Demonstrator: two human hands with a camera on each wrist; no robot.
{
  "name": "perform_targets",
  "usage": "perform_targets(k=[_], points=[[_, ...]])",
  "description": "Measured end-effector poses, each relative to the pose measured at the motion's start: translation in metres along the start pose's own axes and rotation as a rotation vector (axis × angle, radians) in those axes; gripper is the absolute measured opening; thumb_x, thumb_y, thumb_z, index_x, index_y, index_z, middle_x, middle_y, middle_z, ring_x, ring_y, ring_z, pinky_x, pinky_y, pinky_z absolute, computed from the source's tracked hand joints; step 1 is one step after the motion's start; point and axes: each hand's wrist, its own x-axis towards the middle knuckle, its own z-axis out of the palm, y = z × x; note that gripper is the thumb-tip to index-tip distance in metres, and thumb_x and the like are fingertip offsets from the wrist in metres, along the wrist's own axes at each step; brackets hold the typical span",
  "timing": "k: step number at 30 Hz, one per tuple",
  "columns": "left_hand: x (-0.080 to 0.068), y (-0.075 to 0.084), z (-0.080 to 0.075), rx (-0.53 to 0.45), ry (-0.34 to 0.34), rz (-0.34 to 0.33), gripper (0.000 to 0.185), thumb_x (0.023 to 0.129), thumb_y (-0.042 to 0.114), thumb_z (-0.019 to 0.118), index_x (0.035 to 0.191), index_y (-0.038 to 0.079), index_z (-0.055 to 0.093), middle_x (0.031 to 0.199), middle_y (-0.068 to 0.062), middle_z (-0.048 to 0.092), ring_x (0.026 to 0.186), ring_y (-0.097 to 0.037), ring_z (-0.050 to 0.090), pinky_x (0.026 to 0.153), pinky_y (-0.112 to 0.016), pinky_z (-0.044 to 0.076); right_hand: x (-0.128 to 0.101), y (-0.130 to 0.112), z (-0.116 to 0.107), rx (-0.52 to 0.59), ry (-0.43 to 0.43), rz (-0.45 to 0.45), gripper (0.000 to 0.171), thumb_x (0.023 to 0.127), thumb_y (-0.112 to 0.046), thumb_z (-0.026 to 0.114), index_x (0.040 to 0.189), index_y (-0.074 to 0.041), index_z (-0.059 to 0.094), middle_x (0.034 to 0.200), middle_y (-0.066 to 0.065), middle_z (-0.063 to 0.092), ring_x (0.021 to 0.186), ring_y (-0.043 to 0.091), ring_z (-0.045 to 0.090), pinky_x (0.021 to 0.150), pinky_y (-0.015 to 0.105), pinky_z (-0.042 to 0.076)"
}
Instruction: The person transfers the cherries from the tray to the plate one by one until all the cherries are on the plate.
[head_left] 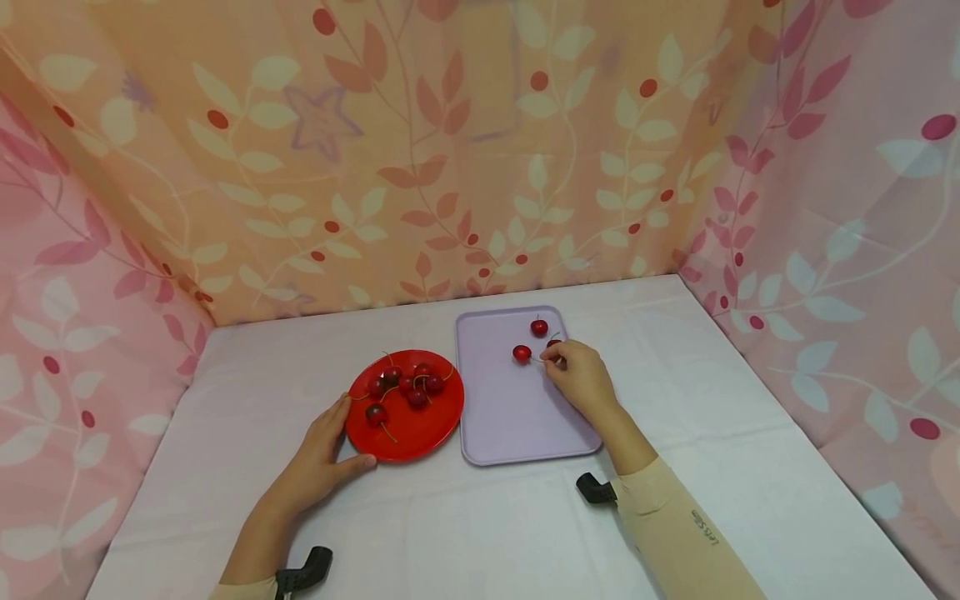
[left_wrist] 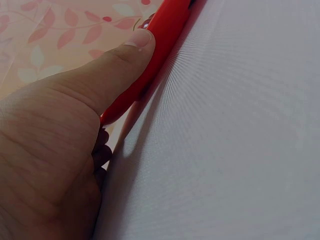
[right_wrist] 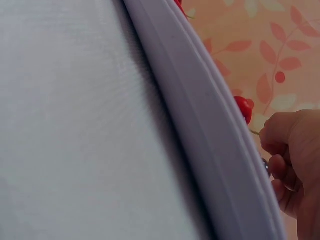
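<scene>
My right hand [head_left: 583, 382] pinches the stem of a red cherry [head_left: 522, 354] over the upper part of a pale purple tray [head_left: 517, 425]. In the right wrist view that cherry [right_wrist: 243, 108] shows just past the tray's rim. Beside my fingertips are a second cherry [head_left: 539, 327] and a third cherry [head_left: 553, 343], partly hidden by the hand. At left, my left hand [head_left: 318, 458] rests against the rim of a red plate [head_left: 420, 432], its thumb [left_wrist: 127, 57] and fingers extended along the edge. Several dark red cherries [head_left: 417, 397] with stems lie on the plate.
Plate and tray sit side by side on a white-covered table [head_left: 465, 533]. A floral curtain [head_left: 420, 167] stands behind the table and on both sides. Black wrist mounts, one left [head_left: 306, 570] and one right [head_left: 596, 488], stick out from the sleeves.
</scene>
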Motion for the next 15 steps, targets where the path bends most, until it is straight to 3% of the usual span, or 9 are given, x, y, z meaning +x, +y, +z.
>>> perform_targets(k=[7, 15], points=[[0.002, 0.002, -0.002, 0.0, -0.001, 0.006, 0.114, 0.082, 0.055, 0.081, 0.165, 0.01, 0.017, 0.17, -0.017, 0.018, 0.152, -0.045, 0.018, 0.114, -0.072, 0.029, 0.001, -0.009, -0.005, 0.072, 0.048, -0.062, 0.01, 0.086, -0.005, 0.076, 0.092, -0.013, 0.078, 0.085, -0.001, 0.071, 0.076, 0.015, 0.06, 0.068, 0.029, 0.051], [-0.001, 0.002, -0.001, -0.003, -0.003, -0.001, 0.114, 0.082, 0.056, 0.08, 0.165, 0.01, 0.017, 0.17, -0.017, 0.019, 0.153, -0.046, 0.017, 0.114, -0.072, 0.029, 0.0, -0.016, -0.006, 0.106, 0.034, -0.097, 0.011, 0.086, -0.005, 0.077, 0.092, -0.014, 0.078, 0.084, -0.004, 0.071, 0.077, 0.015, 0.062, 0.068, 0.025, 0.051]])
